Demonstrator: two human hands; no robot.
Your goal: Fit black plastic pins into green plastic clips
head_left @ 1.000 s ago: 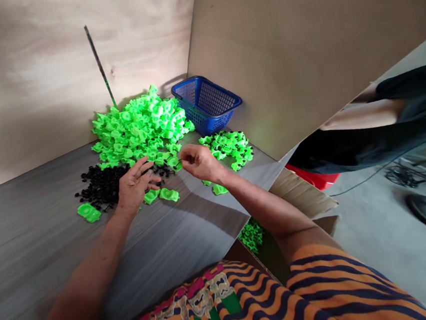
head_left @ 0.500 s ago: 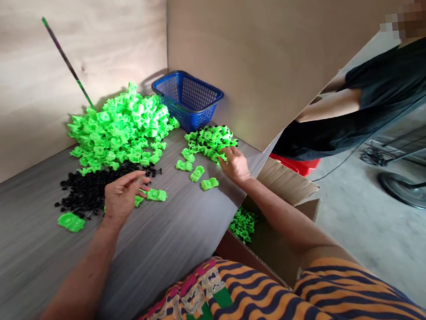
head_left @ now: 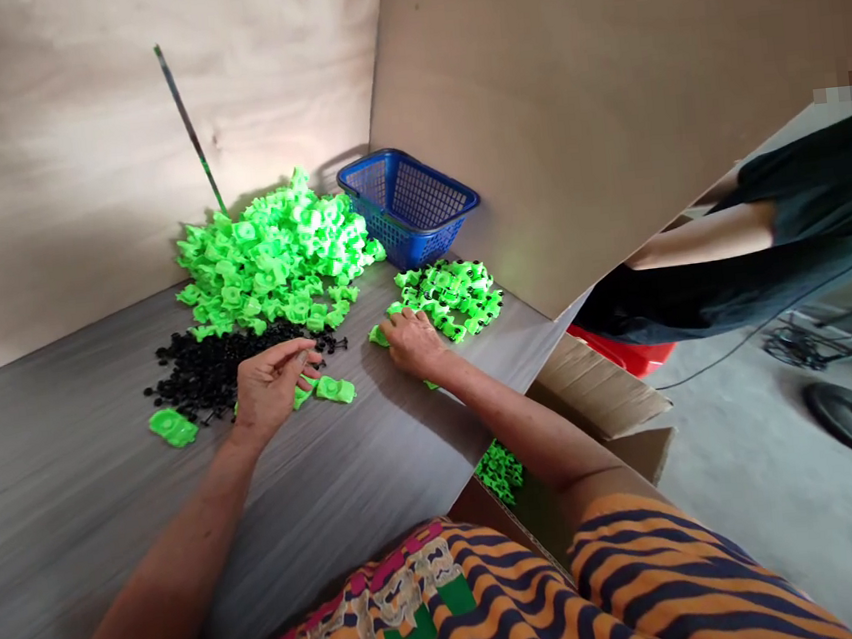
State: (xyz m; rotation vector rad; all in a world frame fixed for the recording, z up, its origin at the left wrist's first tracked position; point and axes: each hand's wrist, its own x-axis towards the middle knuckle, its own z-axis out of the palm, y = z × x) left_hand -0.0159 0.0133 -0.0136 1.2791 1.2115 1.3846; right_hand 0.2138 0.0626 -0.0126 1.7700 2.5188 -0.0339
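Observation:
My left hand (head_left: pixel 271 387) hovers at the front of a heap of black wheel-and-axle pieces (head_left: pixel 209 372), its thumb and fingers pinched together. What it pinches, if anything, is too small to make out. Green plastic toy car bodies (head_left: pixel 335 389) lie beside and partly behind that hand, and another green body (head_left: pixel 173 427) rests farther left. My right hand (head_left: pixel 415 346) reaches down with curled fingers onto a loose green car body (head_left: pixel 377 335), partly hiding it. Just beyond it is a small pile of green bodies with black wheels (head_left: pixel 461 296).
A large heap of green car bodies (head_left: pixel 269 254) stands at the back. Beside it is a blue plastic basket (head_left: pixel 410 211). Wooden panels enclose the table's back and right. Below the edge, a cardboard box (head_left: pixel 598 383) holds green pieces; a person in a dark top (head_left: pixel 821 191) is at right.
My right hand has moved left from the wheeled pile onto the loose green car bodies. My left hand keeps its pinch beside the black pieces. The whole view has shifted somewhat.

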